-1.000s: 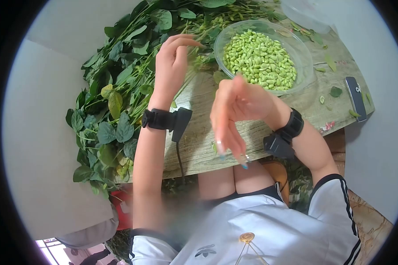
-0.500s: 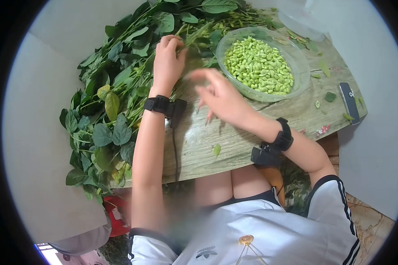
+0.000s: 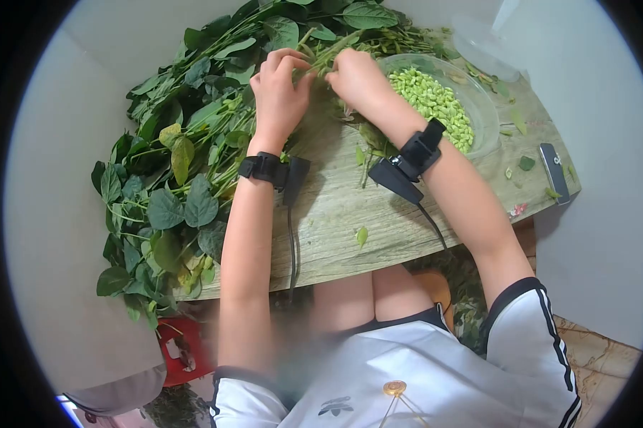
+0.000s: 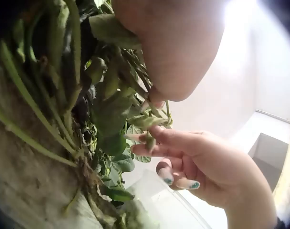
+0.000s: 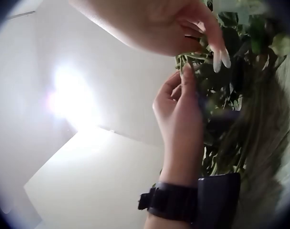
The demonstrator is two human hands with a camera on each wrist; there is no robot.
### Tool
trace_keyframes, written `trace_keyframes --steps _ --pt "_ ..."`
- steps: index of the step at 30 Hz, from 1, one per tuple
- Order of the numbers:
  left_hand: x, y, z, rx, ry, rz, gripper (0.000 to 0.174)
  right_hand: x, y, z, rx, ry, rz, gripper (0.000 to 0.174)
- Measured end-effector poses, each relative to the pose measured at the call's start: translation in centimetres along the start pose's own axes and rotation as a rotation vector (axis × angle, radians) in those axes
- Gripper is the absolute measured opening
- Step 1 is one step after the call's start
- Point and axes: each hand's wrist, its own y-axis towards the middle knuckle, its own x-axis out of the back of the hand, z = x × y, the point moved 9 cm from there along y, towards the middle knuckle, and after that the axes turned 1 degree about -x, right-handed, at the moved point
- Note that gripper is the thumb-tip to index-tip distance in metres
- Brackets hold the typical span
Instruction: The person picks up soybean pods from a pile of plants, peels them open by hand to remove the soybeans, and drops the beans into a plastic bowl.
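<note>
At the back of the table, my left hand [image 3: 281, 93] pinches a green stem with pods [image 3: 328, 53] between thumb and fingers. Close to its right, my right hand [image 3: 360, 78] has thumb and forefinger on a pod of that same stem. In the left wrist view the right hand [image 4: 197, 157] pinches a green pod [image 4: 146, 122], its other fingers loosely bent. The right wrist view shows the left hand [image 5: 178, 105] gripping thin stems [image 5: 185, 59]. A clear bowl of shelled green beans [image 3: 435, 103] stands beside the right forearm, which partly covers it.
Leafy bean plants [image 3: 193, 143] are heaped along the table's left and back edges. A phone [image 3: 554, 173] lies at the right edge. Behind the bowl is a clear plastic container [image 3: 485, 46]. Loose pods and leaf bits are scattered on the wooden table [image 3: 335, 228].
My right hand has moved from the near part of the table up and back to the stem beside my left hand. The left hand has taken hold of a stem with pods.
</note>
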Motion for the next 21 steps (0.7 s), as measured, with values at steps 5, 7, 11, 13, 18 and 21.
trace_keyframes --steps 5,7,11,13,18,21 --pt "-0.9 -0.5 0.6 0.019 0.06 0.049 0.023 -0.8 -1.0 2.0 0.158 -0.282 -0.048 0.013" --pt "-1.8 -0.6 0.4 -0.02 0.147 0.121 0.02 -0.7 -1.7 2.7 0.195 -0.3 -0.086 0.01" --pt "-4.0 -0.7 4.1 0.086 0.39 0.135 0.015 0.4 -3.4 4.6 0.147 -0.354 -0.035 0.011" --pt "-4.4 -0.4 4.4 0.12 0.365 0.193 0.018 2.3 -4.4 5.2 0.182 -0.356 -0.029 0.01" --pt "-0.9 -0.1 -1.7 -0.118 0.24 0.012 0.017 5.5 -5.3 3.0 0.151 0.135 0.11 0.018" --pt "2.5 0.3 -3.9 -0.014 -0.213 0.135 0.02 6.0 -7.0 1.7 0.14 0.381 0.167 0.018"
